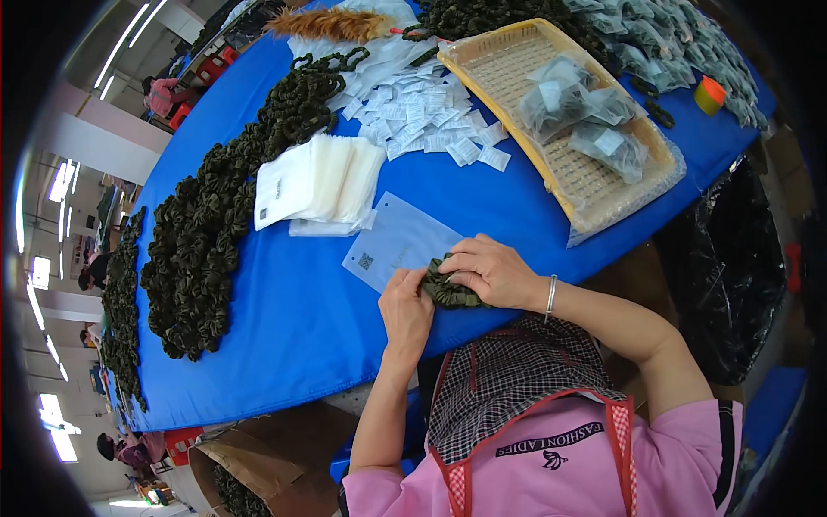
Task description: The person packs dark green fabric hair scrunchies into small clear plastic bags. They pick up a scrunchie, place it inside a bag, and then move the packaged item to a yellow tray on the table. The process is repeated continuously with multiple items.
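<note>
Close to the table's near edge, a dark green scrunchie [453, 294] is bunched under my right hand [500, 271], whose bent fingers and thumb grip it. My left hand [406, 312] is closed at the near end of a flat clear plastic bag [388, 246], its thumb against the scrunchie's left side. Exactly how the fingertips meet the bag is hidden. Beyond the bag sits a stack of whitish plastic bags [319, 181]. Small white printed slips [422, 112] lie scattered behind that stack.
Heaps of dark green scrunchies [202, 250] cover the left of the blue table [293, 345]. At the right stands a yellow basket [508, 112] holding several filled bags, with more bagged scrunchies [663, 43] behind. A roll of tape [710, 95] and a brown feather duster [332, 26] lie farther back.
</note>
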Demonstrator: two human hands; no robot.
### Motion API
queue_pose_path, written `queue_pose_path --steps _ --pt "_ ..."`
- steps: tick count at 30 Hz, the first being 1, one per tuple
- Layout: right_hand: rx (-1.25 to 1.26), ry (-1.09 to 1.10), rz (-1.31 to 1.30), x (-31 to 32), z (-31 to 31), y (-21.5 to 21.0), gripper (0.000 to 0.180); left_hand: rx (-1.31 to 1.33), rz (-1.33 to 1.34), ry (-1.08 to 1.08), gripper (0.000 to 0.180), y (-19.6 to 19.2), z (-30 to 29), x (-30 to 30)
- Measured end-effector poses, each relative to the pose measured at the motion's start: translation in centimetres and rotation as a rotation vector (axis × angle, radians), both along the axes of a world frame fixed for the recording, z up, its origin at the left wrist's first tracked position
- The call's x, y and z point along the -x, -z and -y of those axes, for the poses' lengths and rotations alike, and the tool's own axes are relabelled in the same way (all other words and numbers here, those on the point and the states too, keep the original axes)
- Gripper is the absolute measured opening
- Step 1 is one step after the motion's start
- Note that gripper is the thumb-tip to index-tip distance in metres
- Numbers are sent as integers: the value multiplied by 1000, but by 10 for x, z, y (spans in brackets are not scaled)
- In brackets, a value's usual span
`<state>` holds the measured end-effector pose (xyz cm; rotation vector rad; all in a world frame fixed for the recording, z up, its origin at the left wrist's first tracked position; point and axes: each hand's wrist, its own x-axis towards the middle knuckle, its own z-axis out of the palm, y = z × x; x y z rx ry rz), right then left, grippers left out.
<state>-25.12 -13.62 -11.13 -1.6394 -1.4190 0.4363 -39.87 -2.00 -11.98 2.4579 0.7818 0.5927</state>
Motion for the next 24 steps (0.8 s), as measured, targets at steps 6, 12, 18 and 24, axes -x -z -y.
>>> queue_pose_path --steps 6,12,18,24 --pt "152 100 125 4 6 -7 16 121 -64 -84 12 -16 -2 -8" --pt "-41 71 55 3 2 -1 17 -84 -157 -72 7 -19 3 -16" --pt "41 73 182 6 4 4 16 -174 -146 -43 8 -10 -7 -22" --pt "56 128 324 12 5 -4 25 -313 -159 186 21 -16 -22 -20"
